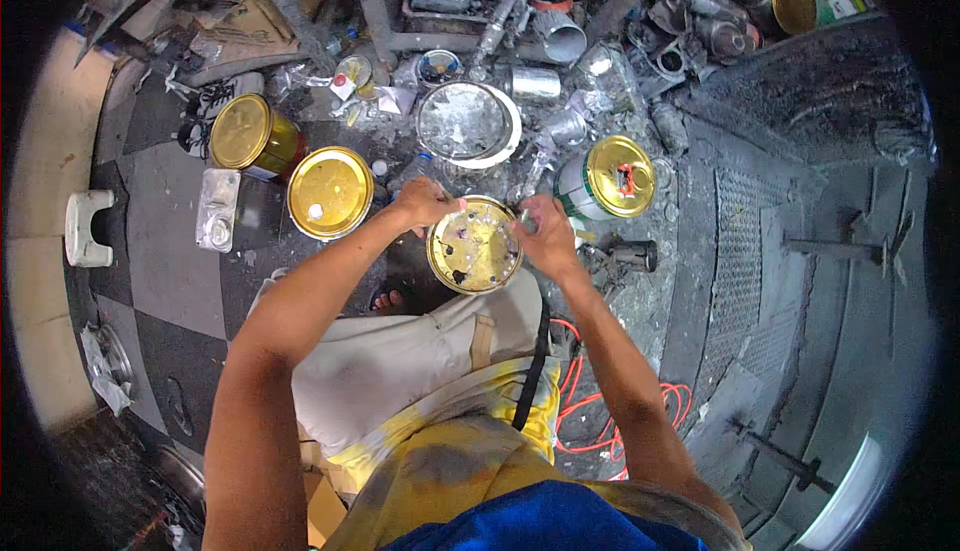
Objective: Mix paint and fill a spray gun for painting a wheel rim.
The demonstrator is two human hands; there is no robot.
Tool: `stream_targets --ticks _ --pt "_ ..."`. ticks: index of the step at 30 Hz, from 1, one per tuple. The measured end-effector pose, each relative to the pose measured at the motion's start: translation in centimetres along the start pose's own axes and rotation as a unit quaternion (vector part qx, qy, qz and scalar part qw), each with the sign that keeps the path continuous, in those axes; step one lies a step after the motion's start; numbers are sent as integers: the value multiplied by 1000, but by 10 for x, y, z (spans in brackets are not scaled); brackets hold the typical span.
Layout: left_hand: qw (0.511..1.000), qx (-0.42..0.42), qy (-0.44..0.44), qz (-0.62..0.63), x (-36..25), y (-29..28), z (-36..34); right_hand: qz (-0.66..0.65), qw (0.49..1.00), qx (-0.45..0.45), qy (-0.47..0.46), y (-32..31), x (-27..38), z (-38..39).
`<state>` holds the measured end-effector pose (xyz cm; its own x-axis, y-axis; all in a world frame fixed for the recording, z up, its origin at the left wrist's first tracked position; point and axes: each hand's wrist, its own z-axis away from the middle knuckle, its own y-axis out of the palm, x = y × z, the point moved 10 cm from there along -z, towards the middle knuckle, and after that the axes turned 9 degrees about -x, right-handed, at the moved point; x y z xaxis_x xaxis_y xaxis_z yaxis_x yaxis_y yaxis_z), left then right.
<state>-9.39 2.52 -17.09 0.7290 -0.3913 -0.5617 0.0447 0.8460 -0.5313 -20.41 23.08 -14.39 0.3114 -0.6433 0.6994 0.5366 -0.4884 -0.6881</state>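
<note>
In front of me is a round gold can lid (pixel 474 256), spattered with dark and pale marks. My left hand (pixel 425 209) grips its upper left rim. At the right rim, my right hand (pixel 548 234) has bent fingers around something small I cannot make out. To the right stands a gold-topped green-and-white can (pixel 608 166) with a red cap; to the left are a flat gold-lidded can (pixel 330 189) and a taller one (pixel 240 129). Beyond my hands sits a silver-stained round lid (pixel 462 119).
A cluttered metal frame (pixel 385 41) with silver-coated cans runs along the back. A white stool (pixel 88 251) stands at far left, a pale dented container (pixel 216 216) near the cans. An orange cable (pixel 650 411) coils at lower right beside dark metal panels (pixel 790 351).
</note>
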Motion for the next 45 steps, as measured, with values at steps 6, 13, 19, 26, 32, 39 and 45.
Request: stream_targets --ticks 6,13,19,26,32,39,45 --pt "990 44 -63 120 26 -21 -4 196 969 54 -139 37 116 58" --pt "976 123 -141 108 41 -9 16 218 960 64 -164 50 112 49" --pt "987 75 -88 112 20 -41 13 135 964 21 -226 38 117 43" --pt "988 73 -77 112 31 -68 11 162 948 37 -273 40 155 52" --pt "958 167 -122 200 41 -62 22 156 946 52 -279 8 209 54" --pt "914 233 -106 315 41 -109 67 78 934 43 -346 -57 333 13" --pt "902 -85 -13 423 73 -210 47 116 889 -36 -442 -74 431 -41"
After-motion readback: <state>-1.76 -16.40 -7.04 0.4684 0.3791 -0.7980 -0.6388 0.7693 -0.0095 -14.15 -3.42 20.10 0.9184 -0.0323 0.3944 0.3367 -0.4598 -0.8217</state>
